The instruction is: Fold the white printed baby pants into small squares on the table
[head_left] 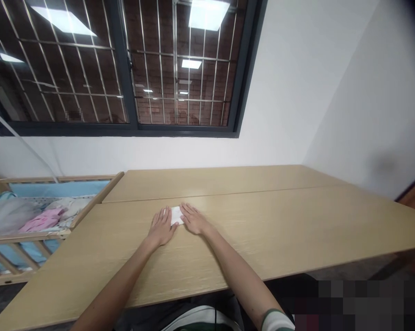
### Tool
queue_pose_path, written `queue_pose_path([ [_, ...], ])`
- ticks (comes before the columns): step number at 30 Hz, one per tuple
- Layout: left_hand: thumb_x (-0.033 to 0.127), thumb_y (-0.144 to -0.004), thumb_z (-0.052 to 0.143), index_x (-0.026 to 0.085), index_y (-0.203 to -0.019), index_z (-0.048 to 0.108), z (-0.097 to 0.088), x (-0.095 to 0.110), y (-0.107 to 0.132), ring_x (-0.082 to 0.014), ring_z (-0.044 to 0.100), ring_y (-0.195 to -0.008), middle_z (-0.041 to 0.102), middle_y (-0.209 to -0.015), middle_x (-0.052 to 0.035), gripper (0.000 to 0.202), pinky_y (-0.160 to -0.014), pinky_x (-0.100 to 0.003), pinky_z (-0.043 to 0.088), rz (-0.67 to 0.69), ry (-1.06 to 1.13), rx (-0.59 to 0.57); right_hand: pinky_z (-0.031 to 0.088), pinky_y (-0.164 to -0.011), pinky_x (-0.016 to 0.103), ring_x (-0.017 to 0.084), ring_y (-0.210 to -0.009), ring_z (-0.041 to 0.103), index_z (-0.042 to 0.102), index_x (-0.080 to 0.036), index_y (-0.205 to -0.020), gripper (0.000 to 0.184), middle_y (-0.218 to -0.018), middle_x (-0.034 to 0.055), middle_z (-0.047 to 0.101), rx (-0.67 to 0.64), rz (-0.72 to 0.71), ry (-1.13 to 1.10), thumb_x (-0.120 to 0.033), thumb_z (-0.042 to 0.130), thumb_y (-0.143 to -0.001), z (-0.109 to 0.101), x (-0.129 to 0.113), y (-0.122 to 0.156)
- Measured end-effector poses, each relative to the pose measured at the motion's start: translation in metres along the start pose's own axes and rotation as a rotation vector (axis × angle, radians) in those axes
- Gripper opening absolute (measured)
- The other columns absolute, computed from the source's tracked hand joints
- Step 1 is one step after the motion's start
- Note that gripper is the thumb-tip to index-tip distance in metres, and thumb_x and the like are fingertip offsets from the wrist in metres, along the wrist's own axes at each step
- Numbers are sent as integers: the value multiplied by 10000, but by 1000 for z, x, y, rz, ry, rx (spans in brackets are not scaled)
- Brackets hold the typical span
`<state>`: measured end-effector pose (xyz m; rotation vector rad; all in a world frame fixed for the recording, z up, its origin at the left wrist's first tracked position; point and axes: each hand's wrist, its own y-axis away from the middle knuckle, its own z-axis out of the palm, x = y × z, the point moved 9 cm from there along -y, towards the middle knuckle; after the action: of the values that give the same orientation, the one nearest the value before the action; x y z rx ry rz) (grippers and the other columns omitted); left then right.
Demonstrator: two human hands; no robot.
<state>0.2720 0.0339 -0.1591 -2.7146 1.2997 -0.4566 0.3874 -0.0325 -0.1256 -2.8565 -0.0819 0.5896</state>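
Fingers [166, 215] of both hands are laid flat and slightly spread, nothing pinched. The left hand [162, 227] and right hand [193, 220] are pressed on a small folded white cloth [176, 215], seen between them. The cloth is placed on the wooden bench [297, 225], near its centre seam. Left of the bench, a wooden crib [38, 220] with bedding is noted.

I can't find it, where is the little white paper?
In the head view, the white paper lies flat on the wooden table, near its middle, between the left hand and the right hand, which both press on it.
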Motion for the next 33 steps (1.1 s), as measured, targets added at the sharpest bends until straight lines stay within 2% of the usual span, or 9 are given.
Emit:
queue_pose_path([
  [5,660,-961,248,47,-1576,161,-9,-9,3,-332,77,-1542,156,-1651,-189,872,-1236,-517,95,25,-12,0,146,-1251,450,247,-1535,184,334,-116,-1563,626,-1635,125,252,40,29,-93,-465,262,-1048,-7,14,0],
  [8,666,-923,387,47,-1565,192,-31,-21,5,-349,132,-1532,200,-1638,-215,913,-1223,-529,151,45,-9,78,209,-1238,447,248,-1512,259,467,-114,-1492,575,-1598,137,349,199,83,-182,-421,292,-1037,-29,32,5],
  [12,564,-930,465,161,-1509,355,-49,-22,9,-316,350,-1454,412,-1562,-150,714,-1174,-501,275,123,55,113,319,-1188,458,260,-1394,452,618,-161,-1348,455,-1452,133,552,418,76,-271,-349,451,-970,-56,38,13],
  [16,518,-930,493,172,-1459,433,-39,-8,9,-299,412,-1413,493,-1506,-138,635,-1147,-478,307,159,88,66,387,-1138,456,281,-1287,555,661,-162,-1285,433,-1324,138,649,312,-49,-262,-318,576,-891,-44,19,8],
  [21,508,-924,510,158,-1428,472,-29,-5,5,-330,423,-1400,518,-1480,-162,614,-1121,-511,308,123,98,85,355,-1161,460,297,-1361,487,624,-163,-1338,595,-1402,142,592,180,-147,-188,-178,631,-742,-22,8,5],
  [24,456,-920,524,184,-1397,500,-32,-5,3,-311,453,-1375,531,-1469,-150,550,-1120,-485,306,123,114,124,367,-1145,455,287,-1338,502,612,-155,-1334,622,-1376,146,606,219,-136,-173,-130,596,-713,-22,11,4],
  [28,381,-879,577,210,-1309,566,-43,2,3,-317,529,-1291,612,-1371,-136,463,-1119,-503,295,145,155,191,410,-1073,430,264,-1205,576,663,-172,-1190,481,-1238,124,673,290,-131,-137,-90,535,-734,-31,5,5],
  [31,358,-919,515,217,-1172,637,-56,8,3,-318,588,-1187,682,-1239,-122,315,-1091,-524,314,169,214,238,408,-1028,450,266,-1085,588,659,-189,-1081,326,-1090,97,690,362,-84,-130,-144,561,-772,-44,0,7],
  [33,371,-962,439,211,-1097,660,-67,8,4,-314,606,-1130,703,-1164,-127,305,-1054,-513,352,168,268,276,419,-996,448,265,-1051,573,625,-191,-1080,291,-1052,90,666,479,-11,-218,-197,587,-791,-57,1,10],
])
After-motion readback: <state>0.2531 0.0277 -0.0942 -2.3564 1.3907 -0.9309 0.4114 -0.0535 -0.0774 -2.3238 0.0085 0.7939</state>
